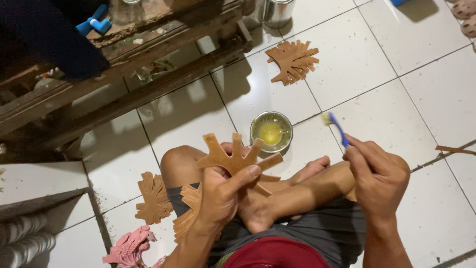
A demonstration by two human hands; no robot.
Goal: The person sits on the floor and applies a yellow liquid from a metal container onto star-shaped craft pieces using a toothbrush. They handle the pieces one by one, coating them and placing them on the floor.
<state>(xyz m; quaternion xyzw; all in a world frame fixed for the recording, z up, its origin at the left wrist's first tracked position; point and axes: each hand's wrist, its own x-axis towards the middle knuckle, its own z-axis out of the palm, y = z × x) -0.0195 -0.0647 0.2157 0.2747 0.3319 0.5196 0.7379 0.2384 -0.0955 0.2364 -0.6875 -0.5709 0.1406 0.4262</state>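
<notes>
My left hand (223, 191) grips a flat brown wooden cutout (233, 158) shaped like spreading branches, held up over my crossed legs. Off to the right, my right hand (377, 173) pinches the handle of a blue toothbrush (335, 126) whose bristles are wet with yellowish glue and point away from me. A small round tin of yellow glue (270, 131) stands on the white tiles between the two hands, just beyond my feet.
More brown cutouts lie in piles: one stack (293, 60) far ahead, one (153, 197) left of my knee, another (187, 213) on my lap. A pink carved piece (130, 248) lies at bottom left. A dark wooden frame (124, 74) crosses the upper left, a metal can (277, 12) beyond it.
</notes>
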